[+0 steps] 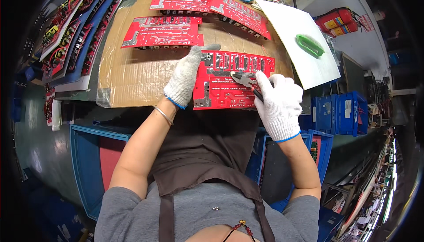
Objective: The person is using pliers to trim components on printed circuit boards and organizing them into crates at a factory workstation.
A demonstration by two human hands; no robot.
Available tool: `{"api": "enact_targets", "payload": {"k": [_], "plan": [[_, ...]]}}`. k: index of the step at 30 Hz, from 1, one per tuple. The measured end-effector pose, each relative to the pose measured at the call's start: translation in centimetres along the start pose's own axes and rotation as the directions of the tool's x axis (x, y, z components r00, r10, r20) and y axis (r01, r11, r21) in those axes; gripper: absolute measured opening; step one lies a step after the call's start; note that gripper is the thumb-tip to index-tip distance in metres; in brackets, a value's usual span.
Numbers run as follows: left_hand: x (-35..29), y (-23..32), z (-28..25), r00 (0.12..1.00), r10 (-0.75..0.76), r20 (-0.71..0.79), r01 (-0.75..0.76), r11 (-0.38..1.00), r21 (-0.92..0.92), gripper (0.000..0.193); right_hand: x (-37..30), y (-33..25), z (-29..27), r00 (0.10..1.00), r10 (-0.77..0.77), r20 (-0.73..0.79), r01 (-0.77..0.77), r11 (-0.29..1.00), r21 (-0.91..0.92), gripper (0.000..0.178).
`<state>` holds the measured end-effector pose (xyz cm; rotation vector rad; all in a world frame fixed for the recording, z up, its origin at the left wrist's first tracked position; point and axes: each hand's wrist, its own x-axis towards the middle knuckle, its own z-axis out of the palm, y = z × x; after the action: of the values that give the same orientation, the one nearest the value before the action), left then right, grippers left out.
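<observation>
A red circuit board [221,93] lies solder side up at the near edge of the cardboard-covered bench. My left hand [186,75], in a white knit glove, grips its left edge, with gloved fingers reaching over the far left corner. In my gloved right hand [280,101] is a pair of cutting pliers [245,81]. Their jaws rest on or just above the middle of the board; contact is too small to tell. Three more red boards lie farther back: one at the left [163,32], one at the back [182,1] and one at the right [242,15].
Cardboard [128,74] covers the bench. A white sheet [282,26] at the right carries a green-handled brush [310,45]. Boards stand stacked at the left on blue sheets [84,39]. Blue crates [86,167] flank me below the bench. A fire extinguisher [338,21] hangs at the right.
</observation>
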<state>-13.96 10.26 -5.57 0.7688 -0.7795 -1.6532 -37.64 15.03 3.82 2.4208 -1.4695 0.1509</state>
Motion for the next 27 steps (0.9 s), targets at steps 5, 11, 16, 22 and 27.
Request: {"api": "enact_targets", "payload": {"k": [5, 11, 16, 22, 27], "plan": [[0.0, 0.0, 0.4, 0.999, 0.009, -0.032, -0.01, 1.0, -0.017, 0.067, 0.1, -0.3, -0.3, 0.997, -0.036, -0.067, 0.034, 0.999, -0.04, 0.059], [0.0, 0.0, 0.4, 1.0, 0.015, -0.026, -0.015, 1.0, -0.012, 0.068, -0.2, -1.3, -0.3, 0.99, 0.095, 0.106, -0.088, 0.994, -0.071, 0.058], [0.2, -0.2, -0.1, 0.999, 0.035, 0.0, -0.035, 0.999, 0.028, 0.065, -0.8, -1.1, 0.5, 0.987, 0.11, 0.116, -0.114, 0.993, 0.033, 0.054], [0.1, -0.2, -0.2, 0.999, 0.038, -0.009, -0.037, 0.999, 0.037, 0.065, -0.7, -0.8, 0.2, 0.986, 0.129, 0.11, -0.138, 0.987, 0.078, 0.055], [-0.2, 0.2, 0.5, 0.999, 0.027, -0.024, -0.027, 1.0, 0.006, 0.066, -0.6, -0.7, -0.2, 0.997, 0.074, -0.012, -0.074, 0.997, 0.015, 0.06]]}}
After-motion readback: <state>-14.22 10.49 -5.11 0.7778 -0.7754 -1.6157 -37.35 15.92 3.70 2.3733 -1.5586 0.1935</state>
